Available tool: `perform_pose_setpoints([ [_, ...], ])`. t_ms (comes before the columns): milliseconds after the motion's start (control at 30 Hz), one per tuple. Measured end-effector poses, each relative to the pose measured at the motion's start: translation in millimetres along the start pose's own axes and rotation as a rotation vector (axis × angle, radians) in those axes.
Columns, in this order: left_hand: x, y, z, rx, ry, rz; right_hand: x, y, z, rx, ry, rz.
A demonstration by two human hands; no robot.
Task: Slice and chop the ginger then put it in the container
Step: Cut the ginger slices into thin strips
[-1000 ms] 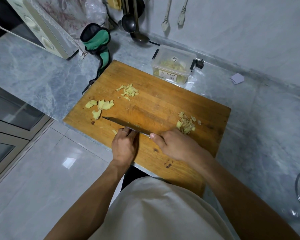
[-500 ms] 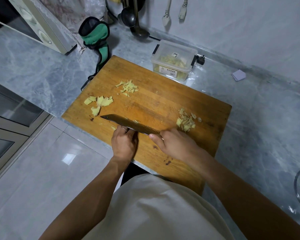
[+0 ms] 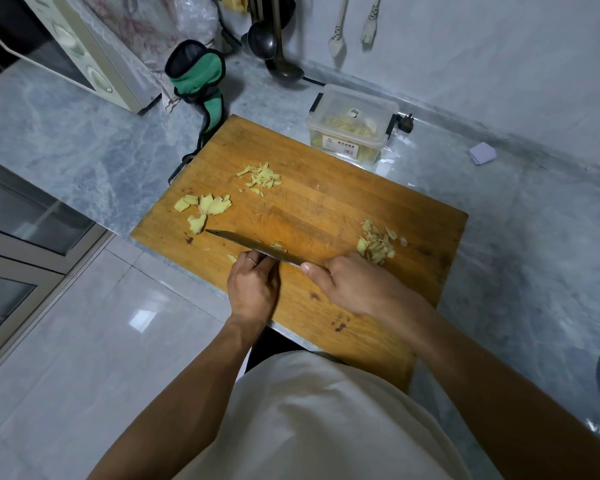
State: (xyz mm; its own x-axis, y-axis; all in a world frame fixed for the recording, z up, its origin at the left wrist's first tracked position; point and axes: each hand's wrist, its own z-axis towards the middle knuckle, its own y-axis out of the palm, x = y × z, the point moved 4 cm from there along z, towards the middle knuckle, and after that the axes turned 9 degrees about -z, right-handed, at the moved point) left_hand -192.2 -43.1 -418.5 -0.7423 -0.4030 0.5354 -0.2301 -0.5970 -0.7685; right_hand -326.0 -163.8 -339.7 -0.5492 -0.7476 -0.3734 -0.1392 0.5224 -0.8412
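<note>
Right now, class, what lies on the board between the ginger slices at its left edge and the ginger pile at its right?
In the head view, only bare cutting board separates the left slices from the right pile.

Ginger lies in three groups on the board [image 3: 326, 202]: flat pale-yellow slices [image 3: 205, 209] at the left, thin shreds [image 3: 262, 176] at the far centre, and a heap of small pieces [image 3: 376, 244] at the right. A few bits [image 3: 278, 247] lie against the knife [image 3: 253, 249] blade. The clear container [image 3: 352, 124], lidded, stands just beyond the board's far edge, holding cut ginger.
</note>
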Motion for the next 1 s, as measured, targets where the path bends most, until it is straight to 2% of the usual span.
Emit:
perform_pose_setpoints([
  [1000,2,-1,0,0.047,-0.030,-0.027,4,3,4,0.022,-0.066,0.017],
])
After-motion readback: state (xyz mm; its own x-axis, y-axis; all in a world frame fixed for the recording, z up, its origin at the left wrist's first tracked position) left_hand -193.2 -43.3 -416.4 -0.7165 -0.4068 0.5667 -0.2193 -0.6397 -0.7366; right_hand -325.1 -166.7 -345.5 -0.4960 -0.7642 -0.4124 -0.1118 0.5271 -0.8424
